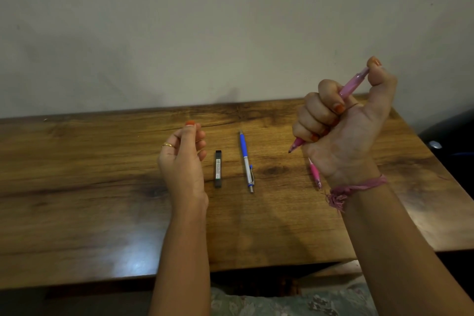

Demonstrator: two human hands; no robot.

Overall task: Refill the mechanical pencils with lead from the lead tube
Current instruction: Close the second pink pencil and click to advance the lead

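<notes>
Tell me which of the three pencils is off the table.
The pink pencil gripped in the right hand, thumb on its cap. The blue pencil and the other pink pencil lie flat on the table.

Pink pencil [351, 87] held tilted; blue pencil [246, 160], lead tube [218, 168] lie flat.

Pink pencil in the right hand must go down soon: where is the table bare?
Bare: the table left of the left hand, and the near edge. Crowded: the row of lead tube, blue pencil, second pink pencil.
</notes>
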